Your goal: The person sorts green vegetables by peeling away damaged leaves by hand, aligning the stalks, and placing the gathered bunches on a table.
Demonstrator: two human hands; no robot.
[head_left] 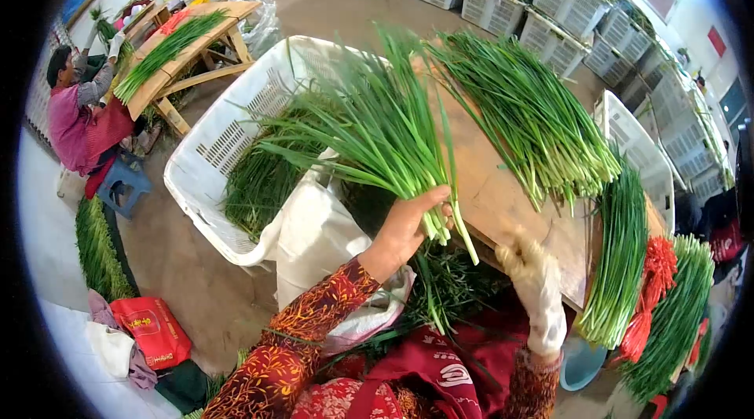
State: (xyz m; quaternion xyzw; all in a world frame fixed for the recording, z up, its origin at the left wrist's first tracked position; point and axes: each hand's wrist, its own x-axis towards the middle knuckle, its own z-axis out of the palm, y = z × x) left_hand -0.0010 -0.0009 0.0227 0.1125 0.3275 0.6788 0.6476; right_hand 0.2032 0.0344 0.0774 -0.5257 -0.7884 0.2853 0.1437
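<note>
My left hand [412, 226], bare, is closed around the pale lower ends of a bunch of garlic chives [397, 144]. The green leaves fan out up and to the left, over a white plastic crate. One stalk leans out of the bunch to the lower right. Just right of the stems is my right hand [534, 281] in a whitish work glove, apart from the bunch; its fingers look bent but are blurred. Beyond it, a thick pile of garlic chives [534, 105] lies on a wooden board [479, 171], stem ends toward me.
Loose greens [263, 171] fill part of the white crate [200, 152] at left. Red ties [648, 293] hang between more chives [616, 254] on the right. A co-worker [82, 113] sits at another wooden table [184, 50]. Stacked crates [495, 14] line the back.
</note>
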